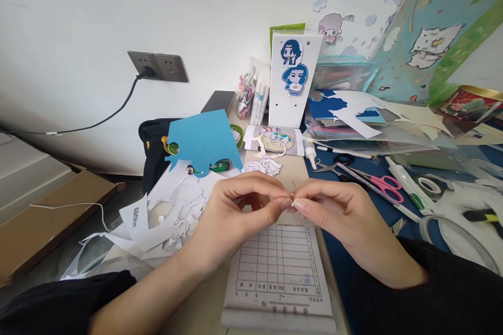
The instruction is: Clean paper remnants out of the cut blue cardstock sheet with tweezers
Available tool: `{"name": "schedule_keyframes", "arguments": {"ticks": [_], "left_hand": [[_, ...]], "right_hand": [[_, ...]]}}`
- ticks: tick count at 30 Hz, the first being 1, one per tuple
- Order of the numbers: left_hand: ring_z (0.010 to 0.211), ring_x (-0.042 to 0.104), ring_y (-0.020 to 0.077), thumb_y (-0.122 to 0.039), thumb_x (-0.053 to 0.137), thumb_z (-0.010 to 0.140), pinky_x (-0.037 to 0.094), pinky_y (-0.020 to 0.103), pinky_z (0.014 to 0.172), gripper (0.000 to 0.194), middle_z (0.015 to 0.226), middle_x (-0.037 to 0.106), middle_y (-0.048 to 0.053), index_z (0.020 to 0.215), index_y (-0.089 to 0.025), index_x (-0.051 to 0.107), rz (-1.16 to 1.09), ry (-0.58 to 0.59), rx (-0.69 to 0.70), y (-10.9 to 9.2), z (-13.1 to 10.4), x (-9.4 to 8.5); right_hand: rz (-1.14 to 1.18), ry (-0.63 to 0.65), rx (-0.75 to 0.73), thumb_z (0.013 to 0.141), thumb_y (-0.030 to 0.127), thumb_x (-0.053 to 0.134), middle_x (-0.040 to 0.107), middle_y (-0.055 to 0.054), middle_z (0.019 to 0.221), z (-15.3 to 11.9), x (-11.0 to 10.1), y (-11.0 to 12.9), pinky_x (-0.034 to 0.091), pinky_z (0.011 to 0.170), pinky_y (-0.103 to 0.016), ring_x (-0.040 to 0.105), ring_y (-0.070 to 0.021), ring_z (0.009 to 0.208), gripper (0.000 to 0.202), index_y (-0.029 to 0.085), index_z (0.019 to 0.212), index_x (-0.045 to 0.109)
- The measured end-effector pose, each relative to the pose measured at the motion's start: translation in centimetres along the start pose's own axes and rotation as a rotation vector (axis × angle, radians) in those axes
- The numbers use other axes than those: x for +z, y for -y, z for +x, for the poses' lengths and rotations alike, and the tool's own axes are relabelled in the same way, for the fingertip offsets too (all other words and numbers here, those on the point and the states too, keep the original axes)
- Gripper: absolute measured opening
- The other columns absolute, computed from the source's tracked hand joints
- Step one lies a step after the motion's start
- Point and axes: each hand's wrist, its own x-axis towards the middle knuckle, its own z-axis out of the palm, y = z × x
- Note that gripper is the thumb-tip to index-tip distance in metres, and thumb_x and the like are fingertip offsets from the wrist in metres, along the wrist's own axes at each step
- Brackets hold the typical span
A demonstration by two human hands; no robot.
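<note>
My left hand (239, 212) and my right hand (336, 212) meet fingertip to fingertip above a printed form pad (277, 277). Each one is closed in a pinch, and a tiny white piece (292, 203) shows between the thumbs. It is too small for me to tell its kind. Just beyond my fingers lie paper cutouts with line-drawn figures (262, 167) and a printed picture sheet (293, 141). Left of my left hand is a heap of white paper scraps (184, 220), with a cut blue sheet (204, 138) above it.
To the right lie black-handled scissors (338, 165), pink-handled scissors (387, 187), a glue bottle (310, 154), a white-and-green tube (411, 188) and a tape roll (429, 185). A white stand with stickers (293, 84) rises at the back. A cable (113, 114) runs from the wall socket (171, 67).
</note>
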Motion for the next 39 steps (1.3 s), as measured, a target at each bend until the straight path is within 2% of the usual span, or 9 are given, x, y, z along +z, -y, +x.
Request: {"name": "schedule_keyframes", "arguments": {"ticks": [6, 9, 12, 16, 21, 26, 33, 39], "left_hand": [[0.063, 0.057, 0.0122, -0.017, 0.069, 0.074, 0.044, 0.023, 0.050, 0.005, 0.075, 0.068, 0.003, 0.074, -0.020, 0.071, 0.126, -0.046, 0.036, 0.1, -0.1, 0.3], [0.051, 0.047, 0.0051, -0.020, 0.071, 0.073, 0.039, 0.020, 0.045, 0.008, 0.081, 0.062, 0.000, 0.079, -0.019, 0.065, 0.237, -0.167, 0.103, 0.2, -0.4, 0.2], [0.051, 0.045, 0.0038, -0.018, 0.068, 0.075, 0.038, 0.018, 0.045, 0.007, 0.080, 0.058, -0.002, 0.075, -0.018, 0.061, 0.402, -0.259, 0.232, 0.4, -0.7, 0.2], [0.051, 0.046, 0.0035, -0.013, 0.065, 0.078, 0.041, 0.017, 0.044, 0.007, 0.085, 0.064, 0.001, 0.082, -0.018, 0.067, 0.538, -0.192, 0.296, 0.5, -1.1, 0.6], [0.059, 0.056, 0.0068, -0.010, 0.063, 0.078, 0.044, 0.015, 0.044, 0.014, 0.086, 0.069, 0.002, 0.088, -0.019, 0.070, 0.551, -0.161, 0.333, 0.5, -1.4, 1.1], [0.060, 0.058, 0.0068, -0.008, 0.064, 0.078, 0.046, 0.014, 0.045, 0.019, 0.088, 0.070, 0.003, 0.093, -0.018, 0.070, 0.581, -0.129, 0.382, 0.6, -1.6, 0.9], [0.061, 0.059, 0.0076, -0.007, 0.063, 0.077, 0.050, 0.016, 0.049, 0.020, 0.088, 0.071, 0.003, 0.092, -0.017, 0.070, 0.636, -0.140, 0.442, 0.6, -1.4, 0.9], [0.060, 0.059, 0.0076, -0.007, 0.062, 0.077, 0.047, 0.016, 0.047, 0.018, 0.082, 0.071, 0.000, 0.087, -0.019, 0.070, 0.631, -0.131, 0.378, 0.1, -1.3, 0.9]], "right_hand": [[-0.158, -0.101, -0.112, 0.078, 0.015, 0.059, 0.062, 0.002, 0.070, -0.2, 0.4, 0.0, 0.044, 0.064, -0.023, 0.054, -0.0112, 0.067, 0.010, 0.020, 0.071, 0.064], [-0.228, -0.164, -0.140, 0.080, 0.015, 0.058, 0.062, 0.002, 0.071, -0.3, 0.4, -0.2, 0.043, 0.065, -0.025, 0.054, -0.0123, 0.069, 0.011, 0.020, 0.072, 0.064], [-0.311, -0.245, -0.190, 0.080, 0.013, 0.058, 0.063, 0.001, 0.074, -0.4, 0.4, -0.3, 0.044, 0.066, -0.026, 0.055, -0.0132, 0.072, 0.010, 0.020, 0.075, 0.064], [-0.418, -0.288, -0.320, 0.078, 0.007, 0.056, 0.061, 0.001, 0.070, -0.4, 0.7, -0.2, 0.043, 0.063, -0.025, 0.053, -0.0113, 0.066, 0.012, 0.017, 0.074, 0.063], [-0.533, -0.282, -0.413, 0.080, 0.005, 0.056, 0.061, -0.001, 0.071, -0.3, 1.2, -0.1, 0.044, 0.063, -0.024, 0.053, -0.0100, 0.067, 0.012, 0.014, 0.073, 0.062], [-0.600, -0.293, -0.491, 0.081, 0.005, 0.056, 0.062, -0.002, 0.072, -0.3, 1.4, -0.3, 0.044, 0.064, -0.024, 0.053, -0.0106, 0.067, 0.012, 0.013, 0.074, 0.062], [-0.643, -0.291, -0.505, 0.082, 0.005, 0.055, 0.062, -0.002, 0.073, -0.6, 1.4, -0.3, 0.044, 0.065, -0.027, 0.053, -0.0124, 0.068, 0.013, 0.015, 0.077, 0.060], [-0.611, -0.267, -0.479, 0.081, 0.005, 0.055, 0.061, -0.002, 0.074, -0.6, 1.4, -0.3, 0.044, 0.065, -0.026, 0.054, -0.0122, 0.068, 0.013, 0.016, 0.077, 0.061]]}}
